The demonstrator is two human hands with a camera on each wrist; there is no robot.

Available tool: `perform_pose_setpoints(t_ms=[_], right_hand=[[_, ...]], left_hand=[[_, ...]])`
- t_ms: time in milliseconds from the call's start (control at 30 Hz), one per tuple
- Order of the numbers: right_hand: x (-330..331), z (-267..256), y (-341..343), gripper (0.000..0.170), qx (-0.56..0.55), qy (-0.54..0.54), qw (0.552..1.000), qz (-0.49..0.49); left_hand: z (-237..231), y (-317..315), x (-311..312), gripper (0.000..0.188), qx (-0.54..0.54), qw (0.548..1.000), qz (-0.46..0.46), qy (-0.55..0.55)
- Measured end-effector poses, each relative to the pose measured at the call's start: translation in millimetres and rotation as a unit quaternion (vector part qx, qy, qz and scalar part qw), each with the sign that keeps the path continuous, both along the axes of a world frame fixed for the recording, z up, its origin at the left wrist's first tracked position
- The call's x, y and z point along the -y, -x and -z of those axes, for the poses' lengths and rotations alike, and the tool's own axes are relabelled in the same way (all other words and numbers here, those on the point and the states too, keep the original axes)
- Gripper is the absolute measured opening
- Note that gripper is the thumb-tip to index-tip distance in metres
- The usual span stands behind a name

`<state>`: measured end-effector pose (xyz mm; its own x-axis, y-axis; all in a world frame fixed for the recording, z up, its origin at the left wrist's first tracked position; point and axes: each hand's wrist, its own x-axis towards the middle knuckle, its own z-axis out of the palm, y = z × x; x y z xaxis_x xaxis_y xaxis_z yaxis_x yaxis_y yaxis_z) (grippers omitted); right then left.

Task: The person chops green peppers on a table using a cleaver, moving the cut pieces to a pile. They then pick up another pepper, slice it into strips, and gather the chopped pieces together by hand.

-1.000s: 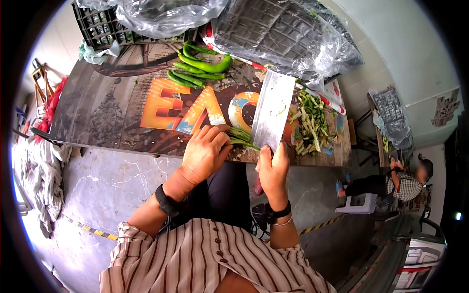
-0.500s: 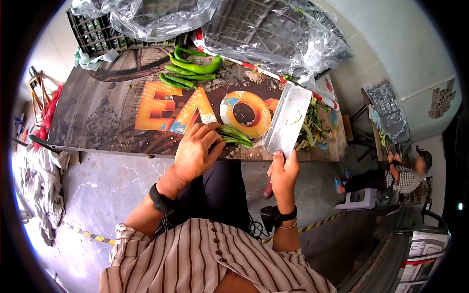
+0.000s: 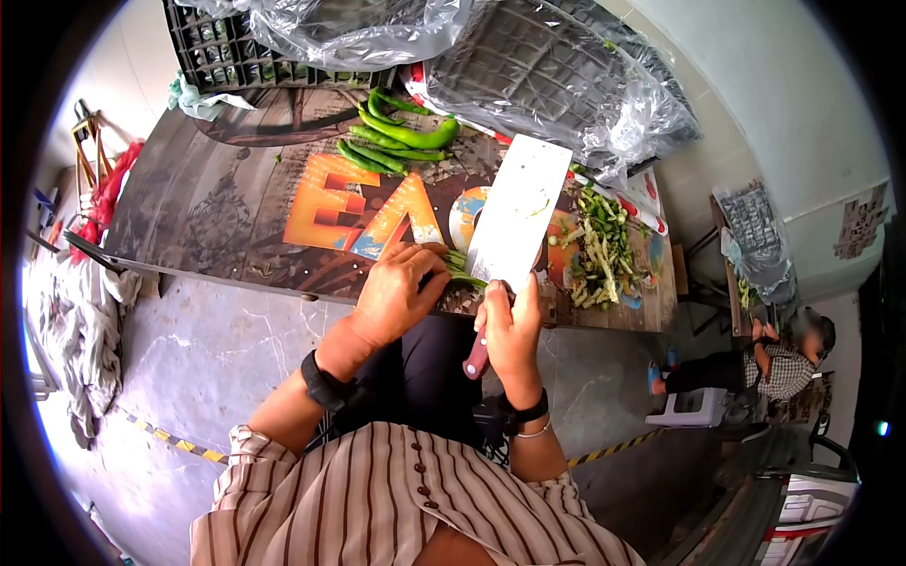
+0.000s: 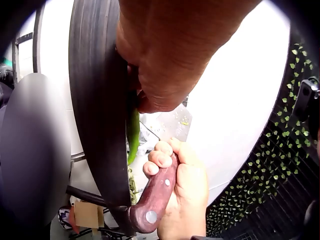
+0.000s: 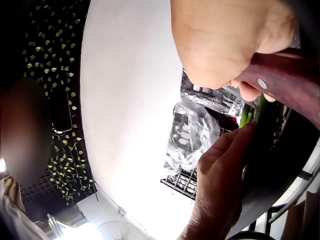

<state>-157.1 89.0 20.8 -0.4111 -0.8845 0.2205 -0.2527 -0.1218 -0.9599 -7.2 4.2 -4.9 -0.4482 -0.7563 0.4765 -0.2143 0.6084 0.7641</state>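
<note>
At the table's near edge, the left hand (image 3: 401, 288) holds a small bunch of green peppers (image 3: 460, 270) under curled fingers. The right hand (image 3: 511, 330) grips a cleaver by its dark red handle (image 3: 478, 356); the broad blade (image 3: 519, 209) lies just right of the bunch. In the left wrist view a green pepper (image 4: 133, 132) sticks out below the left hand (image 4: 170, 55), and the right hand (image 4: 186, 192) wraps the handle (image 4: 159, 195). The right wrist view has the right hand (image 5: 230, 40) above the left hand (image 5: 222, 180), with pepper (image 5: 246, 115) between them.
Cut green pieces (image 3: 604, 245) are heaped at the table's right. Whole green peppers (image 3: 406, 137) lie toward the back. Plastic-covered crates (image 3: 557, 71) line the far edge. Another person (image 3: 783, 354) sits at the far right beside a smaller table.
The cleaver has swung back left from beside the cut heap to the end of the bunch, with its handle turned more leftward. The left hand still holds the bunch. The head view has shifted slightly.
</note>
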Motion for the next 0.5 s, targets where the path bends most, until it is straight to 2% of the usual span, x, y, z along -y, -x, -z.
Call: perform_pose_setpoints(t_ms=[267, 367, 500], right_hand=[[12.5, 5.8, -7.3, 0.016, -0.039, -0.013, 0.999, 0.001], [15.7, 24.4, -3.3, 0.017, -0.14, -0.021, 0.99, 0.019], [17.6, 23.7, -6.0, 0.018, -0.135, -0.034, 0.99, 0.019]], left_hand=[[0.8, 1.9, -0.3, 0.011, 0.001, 1.0, -0.018, 0.008], [0.5, 1.1, -0.8, 0.012, 0.013, 1.0, -0.02, 0.012], [2.0, 1.6, 0.2, 0.013, 0.007, 0.999, -0.02, 0.025]])
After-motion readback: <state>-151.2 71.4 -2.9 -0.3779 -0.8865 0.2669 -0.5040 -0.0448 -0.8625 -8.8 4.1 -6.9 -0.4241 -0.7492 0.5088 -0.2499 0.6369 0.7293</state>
